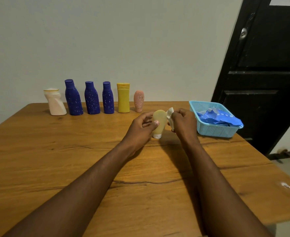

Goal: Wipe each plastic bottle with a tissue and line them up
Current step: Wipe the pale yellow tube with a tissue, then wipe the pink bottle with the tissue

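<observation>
My left hand [141, 127] grips a pale yellow tube bottle [159, 118] that stands cap-down with its white cap [157, 136] on the wooden table [72, 159]. My right hand [183, 123] pinches a white tissue [170, 113] against the bottle's right side. Along the far edge stands a row of several bottles: a white one [55, 102], three dark blue ones [73, 98] [92, 98] [108, 98], a yellow one [123, 98] and a small pink tube [138, 100].
A light blue plastic basket [209, 130] sits on the table at the right, holding a blue tissue packet [221, 118]. A black door [263, 74] stands behind it. A pale wall runs behind the bottle row.
</observation>
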Motion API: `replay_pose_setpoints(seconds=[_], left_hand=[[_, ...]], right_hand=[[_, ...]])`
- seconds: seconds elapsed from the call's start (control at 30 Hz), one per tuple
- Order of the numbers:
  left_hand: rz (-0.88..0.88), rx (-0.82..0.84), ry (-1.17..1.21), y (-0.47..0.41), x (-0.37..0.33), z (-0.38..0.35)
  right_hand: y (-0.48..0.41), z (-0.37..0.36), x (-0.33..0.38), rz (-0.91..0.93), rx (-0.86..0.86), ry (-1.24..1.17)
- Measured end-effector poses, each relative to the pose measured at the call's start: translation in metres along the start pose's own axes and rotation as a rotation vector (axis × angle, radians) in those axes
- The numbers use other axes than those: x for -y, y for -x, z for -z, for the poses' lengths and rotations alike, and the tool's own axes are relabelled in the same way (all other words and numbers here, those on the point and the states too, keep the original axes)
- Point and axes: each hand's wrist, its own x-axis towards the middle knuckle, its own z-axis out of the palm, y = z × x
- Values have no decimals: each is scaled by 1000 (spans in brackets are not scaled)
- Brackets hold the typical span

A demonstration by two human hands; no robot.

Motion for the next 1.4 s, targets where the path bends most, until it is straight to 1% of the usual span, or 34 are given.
replay_pose_setpoints(seconds=[0.1, 0.23, 0.33, 0.47, 0.57, 0.7, 0.83, 0.9, 0.97, 1.17, 1.3, 1.4], left_hand=[[0, -23, -13, 0, -6, 6], [-63, -57, -73, -5, -20, 18], [-126, -57, -174, -17, -34, 27], [-203, -92, -330, -42, -50, 41], [-264, -69, -554, -66, -61, 52], [-279, -52, -885, -103, -70, 63], [-296, -43, -1296, -136, -72, 68], [-291, -25, -1454, -149, -72, 69], [-280, 4, -1561, -162, -72, 70], [-195, 176, -1691, -195, -66, 67], [-156, 222, -1774, -204, -59, 62], [-144, 220, -1764, -206, -52, 61]], right_hand=[[1, 1, 2, 24, -57, -32], [0, 0, 14, 13, -90, -120], [-10, 0, 33, 38, -37, -148], [-37, -4, 58, 132, 60, -59], [-59, -10, 77, 168, 154, 40], [-82, -23, 90, 178, 301, 113], [-110, -40, 84, 91, 347, 212], [-123, -48, 78, 39, 350, 251], [-133, -55, 71, -21, 371, 253], [-154, -70, 41, -96, 408, 242], [-157, -79, 20, -144, 395, 232], [-157, -80, 12, -150, 387, 215]])
